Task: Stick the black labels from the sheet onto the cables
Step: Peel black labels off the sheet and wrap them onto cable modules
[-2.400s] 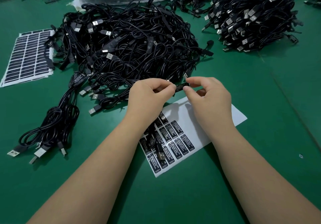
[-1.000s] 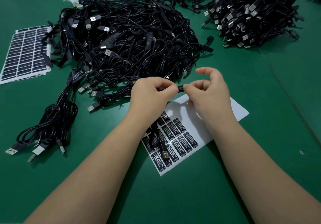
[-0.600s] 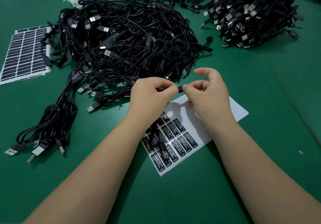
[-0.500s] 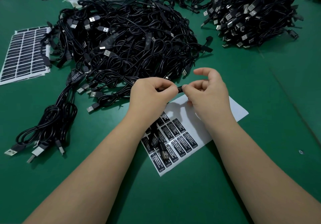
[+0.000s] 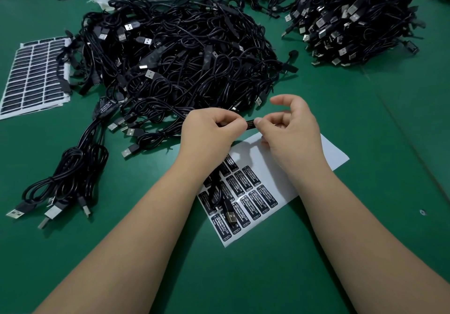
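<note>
Green matting (image 5: pixel 365 143) is covering the work surface. Both forearms are reaching forward from the bottom edge and converging above the near label sheet (image 5: pixel 287 157), a white backing sheet lying flat with black labels (image 5: pixel 250 202) remaining on its nearer part.

The left hand (image 5: pixel 209 132) is curling into a loose fist, knuckles up, with thumb and forefinger pinching the left end of a small black cable part (image 5: pixel 250 124). That part is carrying a black label with white print. The right hand (image 5: pixel 292 131) is meeting it from the opposite side, thumb and middle finger closing on the right end of the same part. The right forefinger is lifting clear, arching above the pinch, and the remaining fingers are folding toward the palm. Both hands are holding the part just above the far edge of the sheet.

A cable is hanging down from under the left wrist, and its USB plug (image 5: pixel 230 216) is resting on the sheet among the labels.

A large cable pile (image 5: pixel 180 53) is lying just beyond the hands. A second pile (image 5: pixel 353 18) is sitting at the far right, well apart. A small bundle (image 5: pixel 70 174) is lying to the left of the left forearm. A full label sheet (image 5: pixel 31 75) is lying at the far left, touching the large pile's edge.
</note>
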A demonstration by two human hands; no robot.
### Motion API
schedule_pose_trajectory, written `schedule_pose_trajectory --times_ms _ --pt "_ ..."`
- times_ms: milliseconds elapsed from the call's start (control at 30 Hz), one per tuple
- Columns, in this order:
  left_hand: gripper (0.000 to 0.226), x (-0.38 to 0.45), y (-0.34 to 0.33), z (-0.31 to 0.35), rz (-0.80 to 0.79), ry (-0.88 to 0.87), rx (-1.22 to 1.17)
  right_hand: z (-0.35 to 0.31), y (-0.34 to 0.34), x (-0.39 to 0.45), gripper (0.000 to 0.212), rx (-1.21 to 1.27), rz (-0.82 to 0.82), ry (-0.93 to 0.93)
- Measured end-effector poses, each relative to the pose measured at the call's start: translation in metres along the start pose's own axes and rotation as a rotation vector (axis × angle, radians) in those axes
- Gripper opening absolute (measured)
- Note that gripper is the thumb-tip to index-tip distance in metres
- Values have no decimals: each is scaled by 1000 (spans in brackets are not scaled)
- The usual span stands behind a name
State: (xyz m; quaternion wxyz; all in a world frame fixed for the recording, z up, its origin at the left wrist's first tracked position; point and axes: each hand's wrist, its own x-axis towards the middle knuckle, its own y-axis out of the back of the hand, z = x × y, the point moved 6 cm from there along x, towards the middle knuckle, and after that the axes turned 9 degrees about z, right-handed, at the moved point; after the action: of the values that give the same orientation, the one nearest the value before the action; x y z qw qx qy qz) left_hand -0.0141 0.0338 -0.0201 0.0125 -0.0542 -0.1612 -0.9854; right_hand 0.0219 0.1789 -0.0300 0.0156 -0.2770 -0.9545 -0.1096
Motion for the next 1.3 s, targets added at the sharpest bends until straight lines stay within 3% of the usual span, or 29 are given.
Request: schedule_pose_trajectory --times_ms 833,1200,1300 --pt "20 -3 -1 2 -2 -13 21 -1 0 -2 31 -56 1 13" --pt "24 -1 2 1 22 -15 -39 0 9 2 23 -109 76 -43" --pt "19 1 4 -2 23 37 -90 2 9 2 7 -14 60 -131"
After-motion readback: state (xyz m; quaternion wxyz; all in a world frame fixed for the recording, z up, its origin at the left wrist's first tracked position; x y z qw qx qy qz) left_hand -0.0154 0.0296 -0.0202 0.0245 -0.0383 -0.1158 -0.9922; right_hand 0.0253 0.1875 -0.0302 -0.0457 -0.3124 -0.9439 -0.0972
